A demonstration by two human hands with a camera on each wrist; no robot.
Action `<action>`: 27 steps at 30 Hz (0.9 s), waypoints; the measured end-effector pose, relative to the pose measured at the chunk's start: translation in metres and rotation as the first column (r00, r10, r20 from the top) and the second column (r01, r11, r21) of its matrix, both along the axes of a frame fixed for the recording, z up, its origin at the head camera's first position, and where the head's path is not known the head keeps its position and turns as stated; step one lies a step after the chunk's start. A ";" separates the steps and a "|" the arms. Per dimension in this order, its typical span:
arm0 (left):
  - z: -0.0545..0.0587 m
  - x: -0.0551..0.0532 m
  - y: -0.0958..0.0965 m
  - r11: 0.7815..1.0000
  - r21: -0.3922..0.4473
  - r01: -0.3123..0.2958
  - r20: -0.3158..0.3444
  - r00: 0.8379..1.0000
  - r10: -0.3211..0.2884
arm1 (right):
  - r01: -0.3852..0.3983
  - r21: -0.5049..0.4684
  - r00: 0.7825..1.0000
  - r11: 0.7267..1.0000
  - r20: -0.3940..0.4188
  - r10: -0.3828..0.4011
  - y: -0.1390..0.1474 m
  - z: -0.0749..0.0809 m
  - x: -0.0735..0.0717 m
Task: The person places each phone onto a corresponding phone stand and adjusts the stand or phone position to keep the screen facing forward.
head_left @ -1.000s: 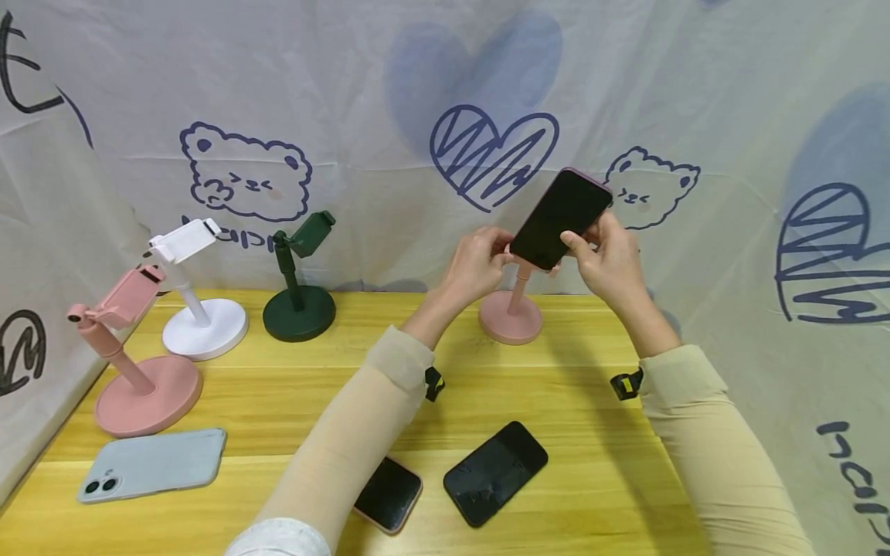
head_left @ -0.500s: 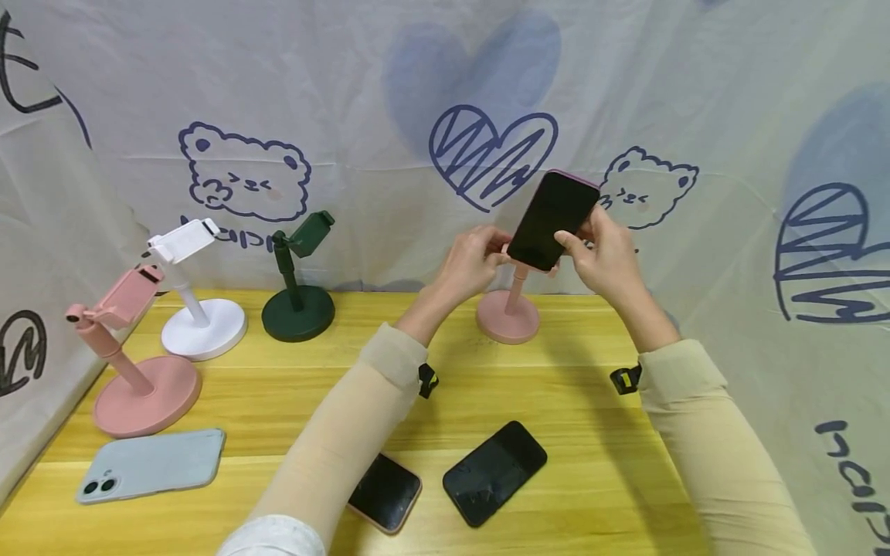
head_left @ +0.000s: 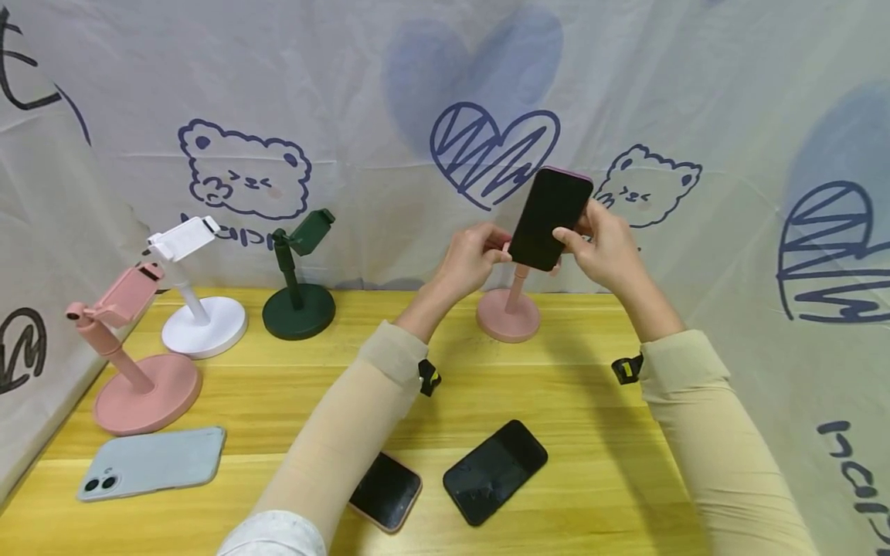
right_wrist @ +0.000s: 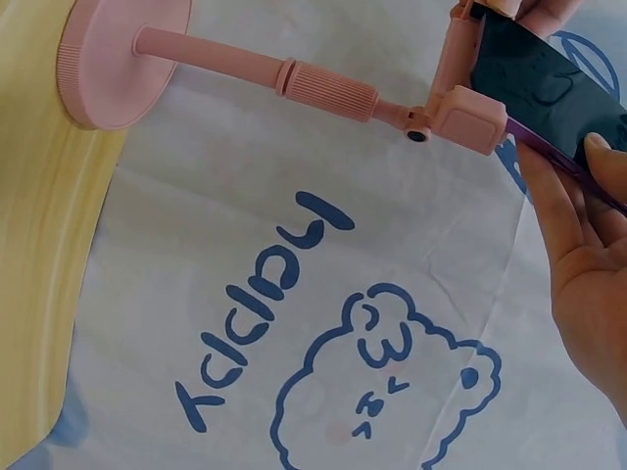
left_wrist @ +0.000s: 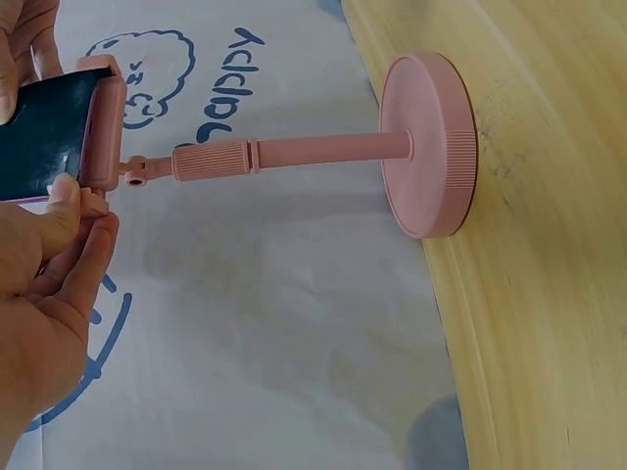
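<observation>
My right hand (head_left: 606, 245) grips a black-screened smartphone (head_left: 549, 220) with a purple edge, its thumb on the screen. The phone stands tilted, its lower end at the clamp (left_wrist: 106, 137) of a pink phone stand (head_left: 509, 316). My left hand (head_left: 467, 264) pinches one end of that clamp, with its thumb at the phone's lower corner in the left wrist view. In the right wrist view the other clamp end (right_wrist: 470, 119) lies against the purple edge. Most of the clamp is hidden behind the phone in the head view.
At the left stand another pink phone stand (head_left: 149, 394), a white one (head_left: 204, 327) and a dark green one (head_left: 299, 311). A light blue phone (head_left: 153, 461) lies face down. Two phones lie face up near the front, a black one (head_left: 495, 472) and one (head_left: 386, 493) partly under the left sleeve.
The phone has swung to a more upright angle, its top moving left. My right hand has shifted slightly left with it, while my left hand stays at the clamp.
</observation>
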State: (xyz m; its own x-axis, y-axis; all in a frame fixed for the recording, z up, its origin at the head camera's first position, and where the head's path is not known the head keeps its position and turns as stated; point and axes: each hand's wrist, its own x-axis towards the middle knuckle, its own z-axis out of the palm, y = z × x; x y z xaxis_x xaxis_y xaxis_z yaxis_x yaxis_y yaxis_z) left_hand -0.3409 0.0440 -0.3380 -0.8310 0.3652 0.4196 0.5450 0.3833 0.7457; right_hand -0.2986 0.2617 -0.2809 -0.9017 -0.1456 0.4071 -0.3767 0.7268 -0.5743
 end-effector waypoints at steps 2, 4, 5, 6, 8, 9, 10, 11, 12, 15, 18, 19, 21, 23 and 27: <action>0.000 0.000 0.000 1.000 0.004 -0.004 0.010 1.000 0.004 | -0.004 0.000 1.000 1.000 0.019 0.004 -0.001 0.000 0.000; 0.000 0.000 0.001 1.000 0.005 -0.010 0.019 1.000 0.010 | -0.013 0.010 0.999 1.000 0.034 0.013 -0.001 0.001 0.000; 0.000 0.000 0.001 1.000 0.004 -0.014 0.020 1.000 0.014 | -0.018 0.018 0.999 1.000 0.036 0.017 -0.001 0.001 0.000; 0.000 0.001 0.001 1.000 0.003 -0.018 0.023 1.000 0.018 | -0.022 0.024 0.999 0.999 0.038 0.021 -0.002 0.001 0.000; 0.000 0.001 0.001 1.000 -0.002 -0.023 0.024 0.999 0.023 | -0.027 0.032 0.999 0.999 0.039 0.026 -0.002 0.001 0.000; 0.000 0.001 0.002 1.000 -0.004 -0.025 0.024 0.999 0.025 | -0.027 0.034 0.999 0.999 0.040 0.026 -0.001 0.001 0.000; 0.000 0.001 0.002 1.000 -0.005 -0.027 0.024 0.999 0.027 | -0.028 0.034 0.999 0.999 0.041 0.026 -0.001 0.000 0.000; 0.000 0.001 0.002 1.000 -0.006 -0.026 0.027 0.999 0.026 | -0.026 0.032 0.999 0.999 0.041 0.025 0.000 0.000 0.000; 0.000 0.001 0.002 1.000 -0.008 -0.024 0.031 0.999 0.024 | -0.025 0.027 0.999 0.999 0.045 0.024 0.000 -0.001 0.000; 0.001 0.000 0.000 1.000 -0.011 -0.015 0.048 0.999 0.015 | -0.029 0.003 0.998 1.000 0.064 0.028 0.000 0.000 0.001; 0.001 -0.001 -0.001 1.000 -0.008 0.008 0.070 0.998 -0.007 | -0.037 -0.039 0.995 0.999 0.090 0.040 0.000 0.002 0.003; 0.001 -0.002 -0.002 1.000 -0.005 0.015 0.076 0.997 -0.015 | -0.040 -0.059 0.994 0.997 0.098 0.045 -0.001 0.002 0.004; 0.000 -0.002 -0.002 1.000 0.005 0.029 0.086 0.996 -0.029 | -0.039 -0.106 0.993 0.994 0.108 0.051 -0.003 0.003 0.004; -0.001 -0.003 -0.003 0.999 0.016 0.037 0.091 0.995 -0.038 | -0.028 -0.142 0.994 0.990 0.098 0.042 -0.005 0.004 0.004; -0.003 -0.004 -0.003 0.999 0.005 0.045 0.103 0.994 -0.045 | -0.003 -0.166 0.999 0.986 0.049 0.011 -0.008 0.004 0.003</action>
State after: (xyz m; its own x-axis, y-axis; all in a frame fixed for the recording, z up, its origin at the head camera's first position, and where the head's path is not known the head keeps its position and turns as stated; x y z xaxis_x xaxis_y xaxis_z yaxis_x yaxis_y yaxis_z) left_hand -0.3444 0.0413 -0.3413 -0.8526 0.4021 0.3338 0.4821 0.3584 0.7995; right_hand -0.2957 0.2535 -0.2765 -0.9206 -0.0860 0.3810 -0.3494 0.6175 -0.7048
